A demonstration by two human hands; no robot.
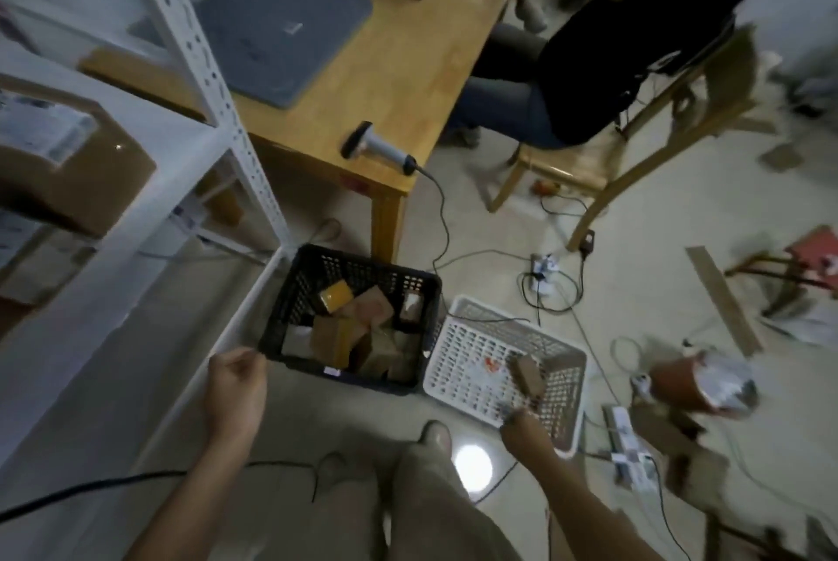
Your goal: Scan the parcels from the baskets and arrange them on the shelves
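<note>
On the right hand (521,424), the fingers (510,417) meet the near end of a small brown parcel (528,374) in the white basket (458,334); blur hides whether they grasp it. The left hand (238,383) hangs loosely curled and released, just beside the black basket (299,284) of brown parcels (344,334). A barcode scanner (378,148) lies on the wooden surface (399,75).

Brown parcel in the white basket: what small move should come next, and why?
Probably secure the brown parcel in the right hand and lift it out of the white basket. The hand is at the parcel's near end, though blur hides the grip, and the barcode scanner lies unused on the wooden table.
</note>
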